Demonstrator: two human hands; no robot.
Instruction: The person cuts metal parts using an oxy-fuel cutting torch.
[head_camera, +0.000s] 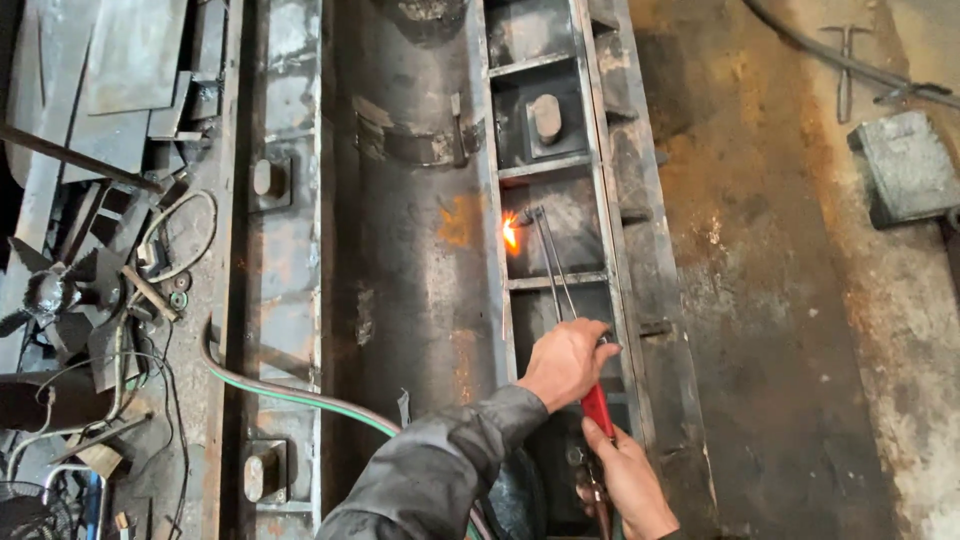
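Gripping the cutting torch in both hands, I clamp my left hand round its twin tubes and my right hand round the red handle nearer me. Its flame burns at the far tip, against the steel frame just right of the big grey pipe.

The torch in my left grip has thin bare-metal tubes and a glossy red handle that my right grip touches. The steel frame and big cylinder look dull, scaled and rust-blotched. My sleeve is matt grey cloth; the hose is smooth green rubber.
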